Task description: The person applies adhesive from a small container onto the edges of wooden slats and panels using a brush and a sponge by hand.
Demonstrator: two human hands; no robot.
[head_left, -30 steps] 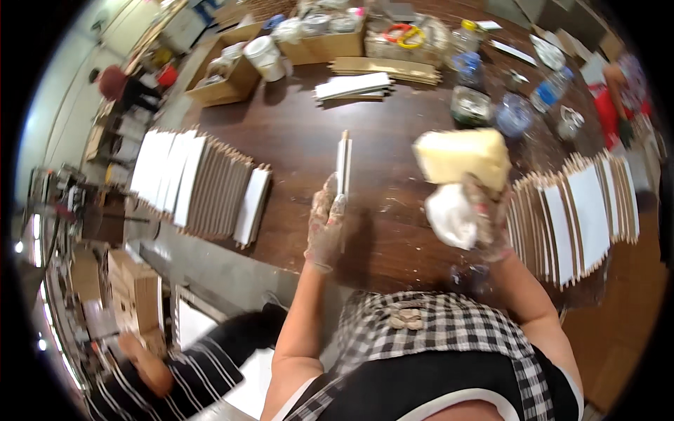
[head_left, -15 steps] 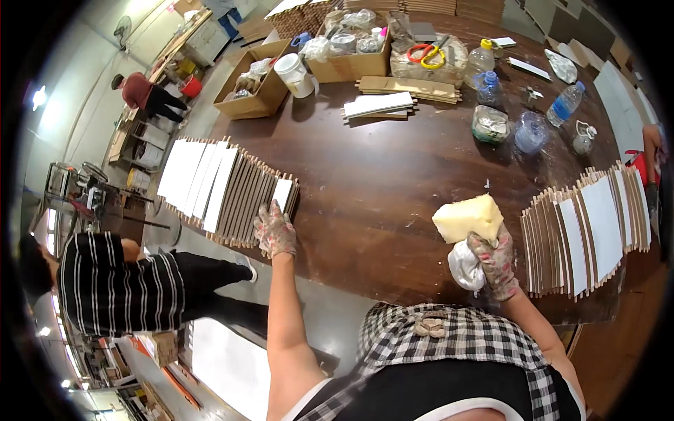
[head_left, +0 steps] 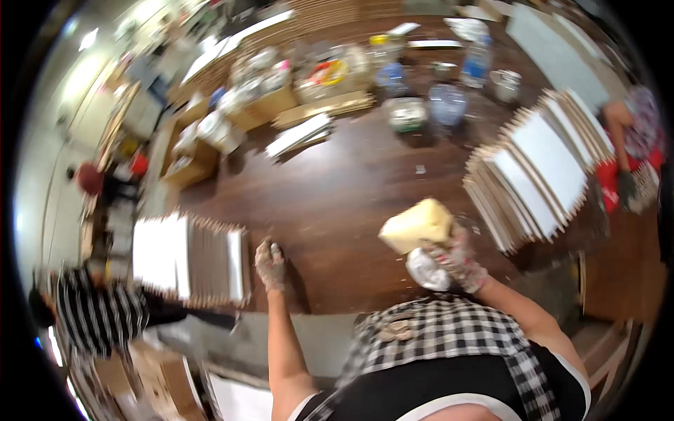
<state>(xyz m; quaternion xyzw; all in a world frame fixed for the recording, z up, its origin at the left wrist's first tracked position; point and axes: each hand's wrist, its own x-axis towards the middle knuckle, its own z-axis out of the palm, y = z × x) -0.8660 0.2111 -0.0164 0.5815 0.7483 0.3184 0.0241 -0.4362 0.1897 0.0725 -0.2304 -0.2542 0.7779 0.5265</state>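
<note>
My right hand (head_left: 460,261), in a patterned glove, grips a pale yellow sponge block (head_left: 414,228) above the dark brown table (head_left: 330,210). Against its palm side hangs a white crumpled bundle (head_left: 427,272), cloth or plastic, I cannot tell which. My left hand (head_left: 270,265), gloved too, hovers by the table's near left, its fingers curled in and nothing visible in them. Just left of it, apart from the hand, lies a row of overlapping slats (head_left: 210,259), some white-faced, some brown-edged. A second fanned row of slats (head_left: 540,168) lies at the right.
Along the far side stand open cartons (head_left: 263,109), a white jug (head_left: 219,132), a water bottle (head_left: 476,62), jars and a tub (head_left: 406,114). Loose white strips (head_left: 300,135) lie before them. A person in stripes (head_left: 98,309) is at left, another person (head_left: 635,140) at right.
My left hand has come off the left slat row, its fingers now curled. My head has turned right, so the scene shifts left. The right hand keeps the sponge.
</note>
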